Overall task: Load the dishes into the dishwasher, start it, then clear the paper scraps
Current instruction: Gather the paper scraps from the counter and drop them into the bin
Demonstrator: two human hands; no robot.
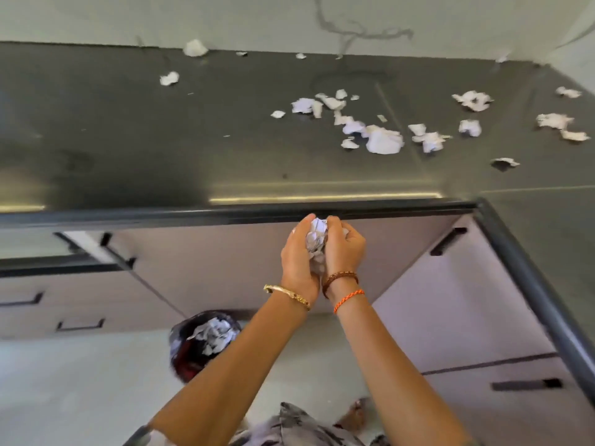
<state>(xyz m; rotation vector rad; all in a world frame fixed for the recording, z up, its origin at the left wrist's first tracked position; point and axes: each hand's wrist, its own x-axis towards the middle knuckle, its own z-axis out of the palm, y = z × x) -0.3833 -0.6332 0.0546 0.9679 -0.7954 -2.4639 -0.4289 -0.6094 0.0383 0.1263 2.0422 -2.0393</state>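
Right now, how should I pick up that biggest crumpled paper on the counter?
Pinch the biggest crumpled paper across its puffy middle, coming down from above. It lies low on the flat counter with small scraps close beside it, so sideways fingers would just push it along.

1. Soft, even, fairly bright light; shadows are faint.
2. A thin strip of glare runs along the near edge of the dark countertop, with a dimmer sheen at its left end.
3. Wide-angle distortion bends the counter edge and cabinets toward the right.
4. Motion blur softens the whole picture, worst at the left.
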